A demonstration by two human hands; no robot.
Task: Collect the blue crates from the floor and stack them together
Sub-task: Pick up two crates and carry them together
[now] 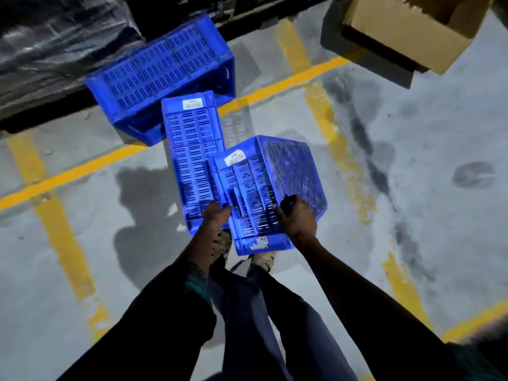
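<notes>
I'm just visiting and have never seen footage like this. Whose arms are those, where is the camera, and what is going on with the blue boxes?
There is no machine here. The camera sits on a person's head, looking down at their own arms and shoes. The left hand grips one slotted blue crate; the right hand grips a second crate, tilted beside it. A third crate rests farther ahead on the grey floor with its yellow lines. A cardboard box shows top right.
</notes>
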